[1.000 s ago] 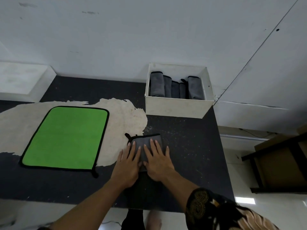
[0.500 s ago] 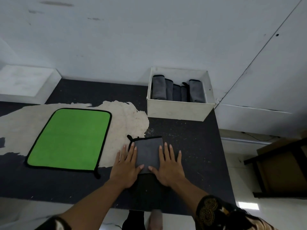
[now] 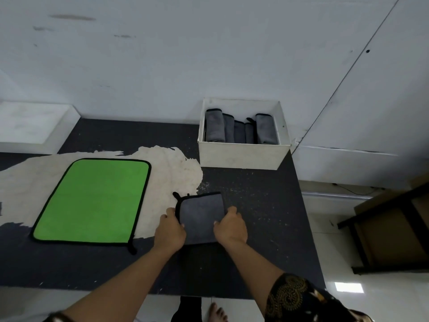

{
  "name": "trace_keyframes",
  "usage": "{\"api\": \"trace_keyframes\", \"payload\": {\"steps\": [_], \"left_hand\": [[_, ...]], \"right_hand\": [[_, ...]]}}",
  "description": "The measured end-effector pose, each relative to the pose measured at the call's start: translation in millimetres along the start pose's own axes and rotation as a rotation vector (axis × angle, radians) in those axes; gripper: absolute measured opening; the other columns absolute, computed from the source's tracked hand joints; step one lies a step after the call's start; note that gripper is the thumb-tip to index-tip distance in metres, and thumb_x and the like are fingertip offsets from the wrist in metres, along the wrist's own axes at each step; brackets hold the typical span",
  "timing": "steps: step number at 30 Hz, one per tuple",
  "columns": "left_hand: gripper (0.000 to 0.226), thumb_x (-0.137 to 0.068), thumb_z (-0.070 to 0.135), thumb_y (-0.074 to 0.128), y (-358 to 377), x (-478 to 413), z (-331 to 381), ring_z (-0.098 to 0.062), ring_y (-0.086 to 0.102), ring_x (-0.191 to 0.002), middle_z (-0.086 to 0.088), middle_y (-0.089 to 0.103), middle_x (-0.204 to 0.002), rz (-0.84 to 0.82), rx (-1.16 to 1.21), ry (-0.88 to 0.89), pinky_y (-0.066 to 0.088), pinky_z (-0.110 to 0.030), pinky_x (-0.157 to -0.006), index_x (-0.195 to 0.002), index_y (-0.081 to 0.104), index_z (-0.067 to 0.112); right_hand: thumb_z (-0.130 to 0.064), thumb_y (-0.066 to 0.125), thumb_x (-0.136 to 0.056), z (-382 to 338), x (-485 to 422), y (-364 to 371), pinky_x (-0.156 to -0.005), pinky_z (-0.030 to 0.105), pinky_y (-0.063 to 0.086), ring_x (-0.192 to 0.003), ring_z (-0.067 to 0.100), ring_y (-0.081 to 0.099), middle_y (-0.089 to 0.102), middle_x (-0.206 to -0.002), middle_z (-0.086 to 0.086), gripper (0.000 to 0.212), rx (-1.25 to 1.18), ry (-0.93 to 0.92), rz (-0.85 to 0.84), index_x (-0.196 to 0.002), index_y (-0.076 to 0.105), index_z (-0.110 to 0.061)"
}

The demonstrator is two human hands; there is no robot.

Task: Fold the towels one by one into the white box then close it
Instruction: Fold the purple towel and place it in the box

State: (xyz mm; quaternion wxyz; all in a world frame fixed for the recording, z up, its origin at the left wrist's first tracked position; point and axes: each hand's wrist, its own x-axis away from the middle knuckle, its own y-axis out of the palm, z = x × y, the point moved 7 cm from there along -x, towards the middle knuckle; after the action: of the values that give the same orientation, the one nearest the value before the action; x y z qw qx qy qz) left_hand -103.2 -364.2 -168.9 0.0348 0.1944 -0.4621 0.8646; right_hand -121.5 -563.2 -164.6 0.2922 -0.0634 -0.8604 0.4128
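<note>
A folded grey towel [image 3: 200, 214] with black trim lies on the dark table in front of me. My left hand [image 3: 170, 231] grips its left edge and my right hand [image 3: 231, 227] grips its right edge, fingers curled around the cloth. A green towel [image 3: 95, 201] with black trim lies flat and unfolded to the left. The open white box [image 3: 241, 156] stands at the far right of the table, holding several folded grey towels [image 3: 241, 132] on end.
The dark table [image 3: 255, 205] has a large worn pale patch under the green towel. A white lid-like tray [image 3: 34, 126] sits at the far left against the wall. The table's right edge drops to a tiled floor; a dark shelf frame [image 3: 390, 228] stands there.
Both hands pressed flat on the grey towel, slid apart to its sides, and now curl around its left and right edges.
</note>
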Motion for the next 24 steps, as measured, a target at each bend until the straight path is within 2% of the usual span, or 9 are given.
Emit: {"api": "trace_keyframes", "payload": {"steps": [4,7,10,13,17,19,21,24], "left_hand": [[0.034,-0.093,0.017,0.054,2.3,-5.2,-1.5,-0.022,0.053,-0.086,-0.014,0.059,-0.111,-0.039,-0.021,0.000,0.040,-0.033,-0.070,-0.123,0.039,0.010],[0.035,-0.094,0.017,0.053,2.8,-4.1,-0.9,-0.026,0.058,-0.093,-0.013,0.060,-0.112,-0.047,-0.025,0.005,0.039,-0.032,-0.070,-0.125,0.038,0.010],[0.040,-0.095,0.016,0.053,3.0,-0.4,7.2,-0.025,0.058,-0.095,-0.013,0.059,-0.114,-0.035,0.016,0.051,0.039,-0.032,-0.071,-0.131,0.036,0.010],[0.043,-0.095,0.015,0.054,6.4,0.2,20.8,-0.018,0.054,-0.089,-0.011,0.060,-0.115,-0.013,0.097,0.107,0.042,-0.032,-0.071,-0.133,0.036,0.012],[0.048,-0.093,0.017,0.057,16.1,0.2,45.8,-0.025,0.058,-0.103,-0.011,0.058,-0.121,0.004,0.134,0.189,0.047,-0.036,-0.077,-0.136,0.035,0.017],[0.056,-0.090,0.020,0.061,18.0,3.9,55.9,-0.025,0.054,-0.106,-0.010,0.051,-0.124,0.036,-0.001,0.250,0.048,-0.038,-0.083,-0.139,0.035,0.019],[0.065,-0.084,0.023,0.067,18.3,9.7,66.2,-0.025,0.047,-0.108,-0.009,0.043,-0.126,0.095,-0.237,0.372,0.045,-0.035,-0.086,-0.141,0.036,0.020],[0.073,-0.078,0.016,0.069,30.1,18.2,79.8,-0.026,0.041,-0.114,-0.010,0.037,-0.132,0.038,-0.538,0.591,0.042,-0.034,-0.091,-0.144,0.038,0.019]], "right_hand": [[-0.036,0.065,-0.088,8.1,-6.7,4.5,-0.090,0.033,0.050,-0.111,0.026,0.058,0.058,-0.124,0.010,0.046,-0.004,0.110,-0.096,-0.124,0.051,-0.012],[-0.034,0.065,-0.087,8.9,-9.3,5.6,-0.081,0.028,0.048,-0.106,0.024,0.060,0.061,-0.120,0.008,0.039,0.005,0.123,-0.132,-0.118,0.059,-0.012],[-0.025,0.060,-0.087,7.2,-9.0,2.0,-0.067,0.025,0.044,-0.087,0.019,0.061,0.066,-0.107,0.006,0.022,-0.040,0.109,-0.140,-0.103,0.063,-0.011],[-0.018,0.057,-0.084,12.2,-8.5,-9.8,-0.067,0.027,0.045,-0.091,0.021,0.062,0.065,-0.104,0.005,0.022,-0.130,0.156,-0.083,-0.104,0.061,-0.010],[-0.016,0.058,-0.083,28.0,-10.7,-29.4,-0.068,0.028,0.047,-0.086,0.019,0.059,0.064,-0.106,0.006,0.027,-0.213,0.219,0.011,-0.109,0.057,-0.012],[-0.015,0.058,-0.085,35.7,-13.1,-33.8,-0.067,0.027,0.046,-0.084,0.018,0.056,0.063,-0.108,0.007,0.030,-0.195,0.227,0.011,-0.114,0.057,-0.011],[-0.016,0.058,-0.086,41.6,-15.7,-34.7,-0.066,0.026,0.044,-0.082,0.017,0.054,0.063,-0.109,0.007,0.030,-0.158,0.228,-0.004,-0.115,0.058,-0.010],[-0.022,0.064,-0.088,45.3,-18.7,-32.9,-0.063,0.025,0.042,-0.079,0.016,0.052,0.064,-0.108,0.006,0.029,-0.134,0.224,-0.001,-0.114,0.059,-0.012]]}}
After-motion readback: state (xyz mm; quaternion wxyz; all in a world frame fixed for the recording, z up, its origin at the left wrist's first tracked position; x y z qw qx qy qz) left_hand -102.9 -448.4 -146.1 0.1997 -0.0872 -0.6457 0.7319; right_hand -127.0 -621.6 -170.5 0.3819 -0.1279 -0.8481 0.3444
